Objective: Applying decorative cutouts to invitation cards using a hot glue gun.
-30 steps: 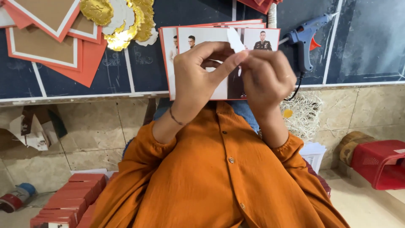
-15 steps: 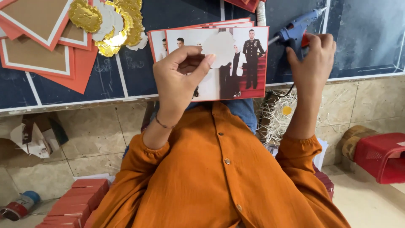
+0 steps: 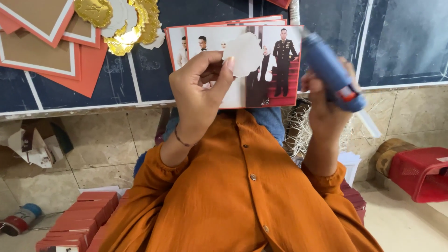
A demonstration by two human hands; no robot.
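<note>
Left hand (image 3: 198, 95): it pinches a white paper shape (image 3: 242, 55) between thumb and fingers (image 3: 210, 58), just above the photo card (image 3: 261, 70)
Paper shape: white with a wavy edge; it covers part of the photo card, and I cannot tell if it touches it
Right hand (image 3: 326, 105): its fingers are closed around a blue glue gun (image 3: 331, 77)
Glue gun: it tilts up to the left, its tip near the top right corner of the photo card; the tip is a bit blurry
Photo card: red edge, on top of a small stack on the dark worktop (image 3: 406, 42)
Gold shapes (image 3: 119, 21): piled at the top, left of the photo card
Red boxes (image 3: 79, 217): stacked on the floor, low on the left
Red basket (image 3: 420, 172): on the floor, far right
</note>
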